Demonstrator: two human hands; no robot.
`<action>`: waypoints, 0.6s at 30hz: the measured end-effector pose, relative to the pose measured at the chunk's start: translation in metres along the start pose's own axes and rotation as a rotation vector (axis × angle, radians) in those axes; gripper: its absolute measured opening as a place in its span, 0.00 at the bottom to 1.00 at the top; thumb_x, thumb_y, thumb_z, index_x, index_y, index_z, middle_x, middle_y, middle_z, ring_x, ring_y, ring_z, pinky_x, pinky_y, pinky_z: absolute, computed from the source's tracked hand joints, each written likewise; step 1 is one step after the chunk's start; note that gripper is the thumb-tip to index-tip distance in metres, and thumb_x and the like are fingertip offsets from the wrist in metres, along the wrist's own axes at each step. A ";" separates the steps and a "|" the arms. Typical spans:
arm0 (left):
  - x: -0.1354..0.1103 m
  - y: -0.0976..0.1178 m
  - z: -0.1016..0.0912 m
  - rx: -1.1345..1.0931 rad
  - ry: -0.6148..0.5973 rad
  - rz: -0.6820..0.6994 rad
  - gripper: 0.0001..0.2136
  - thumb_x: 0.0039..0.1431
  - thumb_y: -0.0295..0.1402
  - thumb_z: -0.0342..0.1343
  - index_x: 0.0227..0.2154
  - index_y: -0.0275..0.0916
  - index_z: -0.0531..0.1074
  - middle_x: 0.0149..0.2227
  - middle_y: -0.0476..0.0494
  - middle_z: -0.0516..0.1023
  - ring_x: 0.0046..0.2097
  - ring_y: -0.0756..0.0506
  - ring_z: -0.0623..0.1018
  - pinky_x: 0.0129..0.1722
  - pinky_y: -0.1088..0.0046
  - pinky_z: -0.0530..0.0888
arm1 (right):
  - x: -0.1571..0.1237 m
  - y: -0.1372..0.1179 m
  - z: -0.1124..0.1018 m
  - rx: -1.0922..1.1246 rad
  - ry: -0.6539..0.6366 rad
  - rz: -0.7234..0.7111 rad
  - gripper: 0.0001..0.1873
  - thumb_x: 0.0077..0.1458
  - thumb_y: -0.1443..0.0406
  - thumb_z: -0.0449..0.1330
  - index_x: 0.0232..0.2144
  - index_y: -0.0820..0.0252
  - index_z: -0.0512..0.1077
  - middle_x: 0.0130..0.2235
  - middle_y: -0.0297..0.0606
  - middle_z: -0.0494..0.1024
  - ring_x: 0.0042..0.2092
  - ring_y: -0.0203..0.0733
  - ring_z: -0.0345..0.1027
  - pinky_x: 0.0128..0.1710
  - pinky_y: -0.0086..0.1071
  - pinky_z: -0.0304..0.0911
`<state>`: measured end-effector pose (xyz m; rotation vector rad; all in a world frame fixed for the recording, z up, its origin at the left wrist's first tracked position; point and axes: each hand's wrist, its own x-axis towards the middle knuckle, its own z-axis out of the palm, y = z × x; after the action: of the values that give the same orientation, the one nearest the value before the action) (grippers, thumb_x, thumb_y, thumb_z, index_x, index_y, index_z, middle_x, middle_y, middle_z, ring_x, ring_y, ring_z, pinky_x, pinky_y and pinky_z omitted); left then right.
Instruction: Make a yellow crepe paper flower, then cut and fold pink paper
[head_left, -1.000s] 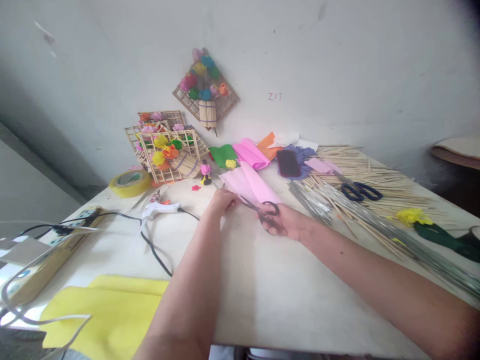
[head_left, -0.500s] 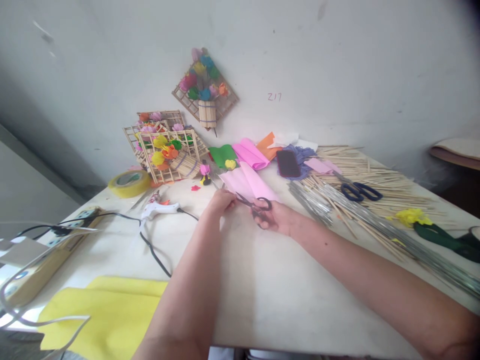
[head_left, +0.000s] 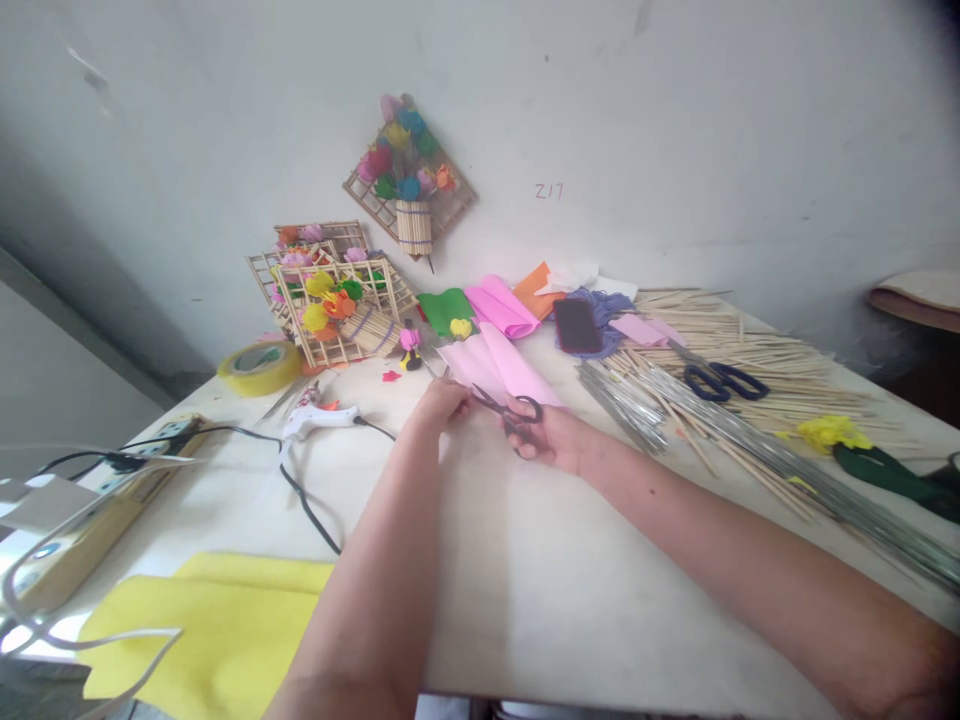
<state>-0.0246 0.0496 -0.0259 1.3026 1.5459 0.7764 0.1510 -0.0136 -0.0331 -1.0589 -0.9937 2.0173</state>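
My right hand point(head_left: 551, 437) is wrapped round the dark handles of a small pair of scissors point(head_left: 491, 401). The scissors point left, and their tips come close to the fingers of my left hand point(head_left: 446, 402). Those fingers are pinched together; whatever they hold is hidden or too small to make out. Just beyond both hands lies a pale pink sheet of crepe paper point(head_left: 510, 365). A small pink and yellow paper flower point(head_left: 410, 342) sits to the left of the sheet, near a red paper scrap point(head_left: 391, 376).
To the left are a white glue gun point(head_left: 322, 420) with its cord, yellow tape point(head_left: 259, 370), a power strip point(head_left: 112, 520) and yellow paper point(head_left: 202, 630). Flower-filled stick frames point(head_left: 337, 300) lean at the back. Rightward lie a phone point(head_left: 577, 326), wooden sticks point(head_left: 772, 350), silvery strands point(head_left: 750, 450) and larger scissors point(head_left: 724, 382).
Both hands and the small scissors stay almost in the same place. The view has shifted very slightly; nothing is visibly taken up or let go.
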 end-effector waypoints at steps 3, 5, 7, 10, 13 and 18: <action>0.002 -0.001 0.000 0.003 -0.026 -0.002 0.06 0.46 0.25 0.51 0.18 0.35 0.65 0.13 0.51 0.64 0.15 0.55 0.63 0.16 0.79 0.60 | 0.003 0.001 -0.001 0.004 -0.011 -0.015 0.17 0.47 0.52 0.56 0.29 0.60 0.66 0.21 0.33 0.68 0.17 0.28 0.57 0.08 0.19 0.39; 0.002 -0.001 0.000 0.005 -0.031 -0.003 0.05 0.46 0.25 0.51 0.18 0.34 0.66 0.13 0.51 0.63 0.15 0.54 0.63 0.16 0.79 0.60 | 0.004 0.001 -0.001 0.008 -0.022 -0.021 0.17 0.47 0.52 0.57 0.29 0.60 0.66 0.21 0.33 0.68 0.17 0.28 0.58 0.08 0.19 0.39; 0.001 -0.001 -0.001 0.007 -0.035 -0.008 0.05 0.46 0.25 0.51 0.18 0.34 0.65 0.13 0.52 0.63 0.15 0.54 0.63 0.16 0.79 0.60 | 0.005 0.001 -0.002 0.011 -0.030 -0.023 0.17 0.48 0.52 0.57 0.29 0.61 0.66 0.21 0.32 0.68 0.17 0.28 0.57 0.08 0.19 0.39; -0.001 0.001 -0.001 0.011 -0.035 -0.016 0.05 0.47 0.25 0.51 0.18 0.34 0.64 0.13 0.51 0.64 0.15 0.55 0.63 0.16 0.79 0.60 | 0.007 0.001 -0.002 0.017 -0.044 -0.018 0.16 0.48 0.53 0.57 0.28 0.61 0.65 0.21 0.32 0.67 0.17 0.27 0.56 0.09 0.19 0.39; -0.002 0.002 -0.001 0.007 -0.034 -0.026 0.05 0.47 0.26 0.51 0.19 0.34 0.65 0.13 0.52 0.63 0.16 0.55 0.63 0.16 0.79 0.60 | 0.008 0.001 -0.002 0.023 -0.061 -0.020 0.15 0.48 0.54 0.57 0.29 0.61 0.65 0.21 0.31 0.67 0.17 0.27 0.56 0.09 0.18 0.38; -0.002 0.003 0.000 -0.013 -0.040 -0.034 0.05 0.48 0.26 0.51 0.19 0.34 0.65 0.13 0.52 0.63 0.16 0.55 0.63 0.17 0.79 0.60 | 0.007 0.001 -0.001 0.016 -0.029 -0.027 0.15 0.49 0.54 0.56 0.29 0.61 0.65 0.21 0.32 0.66 0.17 0.26 0.55 0.08 0.19 0.39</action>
<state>-0.0238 0.0483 -0.0227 1.2712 1.5254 0.7337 0.1483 -0.0075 -0.0367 -1.0050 -1.0000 2.0211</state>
